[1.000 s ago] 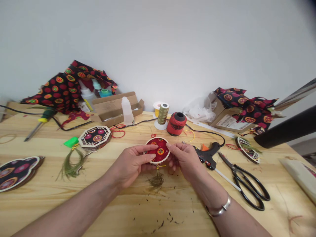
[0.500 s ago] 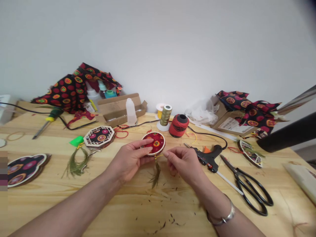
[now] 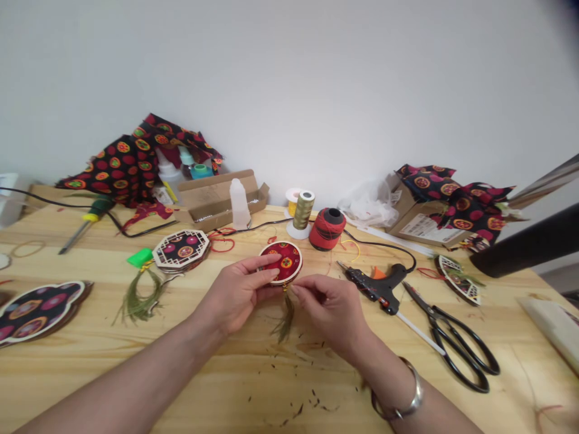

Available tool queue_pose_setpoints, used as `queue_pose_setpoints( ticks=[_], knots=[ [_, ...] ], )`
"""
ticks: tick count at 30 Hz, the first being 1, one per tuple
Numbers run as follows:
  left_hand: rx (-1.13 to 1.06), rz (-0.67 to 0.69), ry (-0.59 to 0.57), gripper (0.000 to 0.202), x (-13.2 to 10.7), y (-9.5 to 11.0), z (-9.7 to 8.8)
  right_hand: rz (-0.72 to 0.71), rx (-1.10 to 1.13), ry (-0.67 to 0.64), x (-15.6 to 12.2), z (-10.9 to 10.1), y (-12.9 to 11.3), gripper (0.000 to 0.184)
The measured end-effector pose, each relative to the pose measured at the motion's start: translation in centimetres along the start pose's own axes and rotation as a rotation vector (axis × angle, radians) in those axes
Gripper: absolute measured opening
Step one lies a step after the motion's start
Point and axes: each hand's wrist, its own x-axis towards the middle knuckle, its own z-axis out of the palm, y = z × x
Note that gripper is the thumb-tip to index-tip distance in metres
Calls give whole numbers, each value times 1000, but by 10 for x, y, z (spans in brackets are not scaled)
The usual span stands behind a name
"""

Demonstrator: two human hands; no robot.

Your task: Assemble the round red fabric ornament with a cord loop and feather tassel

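Observation:
A small round ornament (image 3: pixel 284 261) with a pale rim and red patterned cloth is lifted a little above the wooden table (image 3: pixel 136 367). My left hand (image 3: pixel 235 292) grips its left edge, thumb on the cloth face. A green-brown tassel (image 3: pixel 284 316) hangs from its bottom edge down to the tabletop. My right hand (image 3: pixel 328 307) is closed in a pinch at the top of that tassel, just under the ornament. A metal bangle (image 3: pixel 400 401) circles my right wrist.
Right of my hands lie a black glue gun (image 3: pixel 377 284) with its cord and black scissors (image 3: pixel 456 346). Behind are a red thread cone (image 3: pixel 327 229), a gold spool (image 3: pixel 303 212), a plastic bottle (image 3: pixel 239 204) and cardboard boxes with patterned fabric. An octagonal ornament (image 3: pixel 181 250) and a lobed panel (image 3: pixel 38 304) lie left.
The ornament was raised and shifted slightly left in my left hand. My right hand left its right rim and dropped to pinch the tassel's top.

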Motion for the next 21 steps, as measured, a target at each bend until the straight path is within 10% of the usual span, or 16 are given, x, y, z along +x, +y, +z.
queue_pose_setpoints(
  ticks=[7,21],
  knots=[
    [13,-33,-25,21,-3,-2,2,-250,-266,-30,-5,0,4,20],
    [-14,-35,0,21,2,0,-2,-140,-142,104,4,-5,5,12]
  ],
)
